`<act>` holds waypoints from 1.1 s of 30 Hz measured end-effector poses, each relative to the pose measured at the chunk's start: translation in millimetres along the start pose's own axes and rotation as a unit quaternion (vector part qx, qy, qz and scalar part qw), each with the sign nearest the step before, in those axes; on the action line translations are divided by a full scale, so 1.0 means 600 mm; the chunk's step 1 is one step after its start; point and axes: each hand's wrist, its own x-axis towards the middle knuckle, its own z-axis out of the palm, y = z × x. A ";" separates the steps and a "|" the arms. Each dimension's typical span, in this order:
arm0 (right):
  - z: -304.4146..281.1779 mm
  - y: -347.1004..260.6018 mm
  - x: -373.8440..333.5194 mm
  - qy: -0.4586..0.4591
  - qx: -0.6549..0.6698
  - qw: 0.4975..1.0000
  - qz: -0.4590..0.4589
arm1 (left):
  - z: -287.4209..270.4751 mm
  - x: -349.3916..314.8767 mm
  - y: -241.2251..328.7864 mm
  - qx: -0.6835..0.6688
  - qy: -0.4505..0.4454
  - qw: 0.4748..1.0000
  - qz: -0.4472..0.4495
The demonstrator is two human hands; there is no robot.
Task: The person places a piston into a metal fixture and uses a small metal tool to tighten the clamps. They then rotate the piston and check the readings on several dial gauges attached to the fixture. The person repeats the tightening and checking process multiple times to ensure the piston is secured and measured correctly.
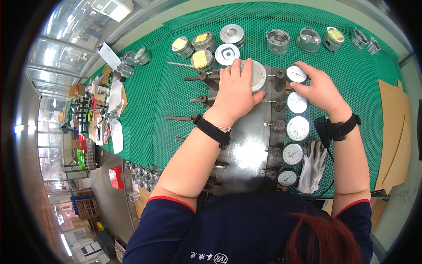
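Note:
My left hand [236, 91] lies over a round metal piston [259, 78], fingers along its top and left side, thumb at its near edge. This piston sits at the far end of a steel measuring fixture [246, 147], its lower part hidden. With thumb and fingers, my right hand [320, 88] grips the rim of the farthest dial gauge [296, 74]. Nearer to me, a second dial gauge [297, 102] and a third dial gauge [298, 128] continue the row along the fixture's right side. Dark clamping posts [203, 100] line its left side.
Several pistons [278, 42] stand along the far side of the green mat [351, 110], some with yellow notes. White gloves [313, 169] lie beside the nearest gauges. Brown cardboard [392, 136] is at the right; papers [116, 97] and tools lie at the left.

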 end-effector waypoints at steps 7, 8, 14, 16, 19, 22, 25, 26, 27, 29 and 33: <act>0.001 0.003 -0.001 0.000 -0.019 1.000 0.000 | 0.003 0.003 -0.001 -0.002 0.003 1.000 -0.001; 0.001 0.001 -0.001 -0.001 -0.021 1.000 0.002 | 0.003 0.003 -0.001 -0.002 0.004 1.000 -0.002; 0.002 0.001 -0.001 0.010 -0.008 1.000 -0.007 | 0.006 0.005 -0.002 0.000 0.008 1.000 0.001; 0.003 0.001 -0.001 0.011 -0.006 1.000 -0.007 | 0.005 0.007 -0.001 -0.015 -0.011 1.000 -0.017; 0.003 -0.002 -0.001 0.011 -0.004 1.000 -0.004 | 0.009 0.006 -0.004 -0.007 0.000 1.000 -0.009; 0.003 0.000 -0.001 0.010 0.001 1.000 -0.001 | 0.007 0.007 -0.003 -0.001 0.005 1.000 -0.003; 0.004 -0.002 -0.002 0.011 0.010 1.000 0.001 | 0.007 0.007 -0.002 0.002 0.002 1.000 -0.007; 0.004 -0.002 -0.002 0.014 0.012 1.000 0.000 | 0.007 0.007 -0.003 0.004 0.002 1.000 -0.008; 0.005 -0.001 -0.003 0.017 0.013 1.000 -0.001 | 0.007 0.007 -0.002 0.003 0.001 1.000 -0.008; 0.009 0.003 -0.003 0.026 0.008 1.000 0.000 | 0.007 0.007 -0.002 0.000 -0.001 1.000 -0.008; 0.010 0.001 -0.003 0.032 -0.001 0.999 0.001 | 0.007 0.007 -0.003 0.002 -0.001 1.000 -0.011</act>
